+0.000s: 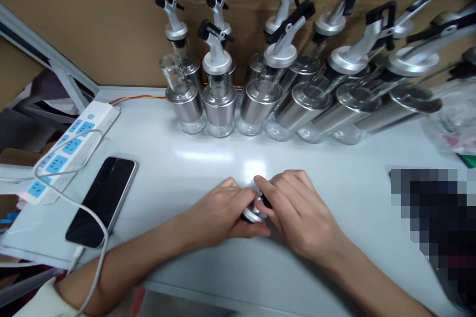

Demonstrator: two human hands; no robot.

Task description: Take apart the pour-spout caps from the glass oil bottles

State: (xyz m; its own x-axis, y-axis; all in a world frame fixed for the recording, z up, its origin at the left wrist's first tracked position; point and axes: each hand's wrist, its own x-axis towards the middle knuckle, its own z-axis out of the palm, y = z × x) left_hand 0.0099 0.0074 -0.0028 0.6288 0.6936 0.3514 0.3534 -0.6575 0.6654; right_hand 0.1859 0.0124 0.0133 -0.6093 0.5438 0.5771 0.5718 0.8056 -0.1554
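Observation:
Both hands are closed around one small silver-and-black bottle pourer (254, 214) over the front middle of the table. My left hand (223, 210) wraps its round silver base, the thumb lying along the near side. The fingers of my right hand (297, 208) pinch its black upper part, which they mostly hide. Beyond the hands stand several glass bottles with steel sleeves; one bottle (185, 109) at the left end has a bare glass neck. Its neighbour (219, 106) carries a pourer (216, 54) of the same silver and black look.
A black-screened phone (102, 200) lies to the left, with a white cable crossing near my left forearm. Behind it is a white power strip (74, 146) with blue sockets. Clear plastic bags (453, 114) sit at the right. A cardboard wall (111, 25) closes off the table's back.

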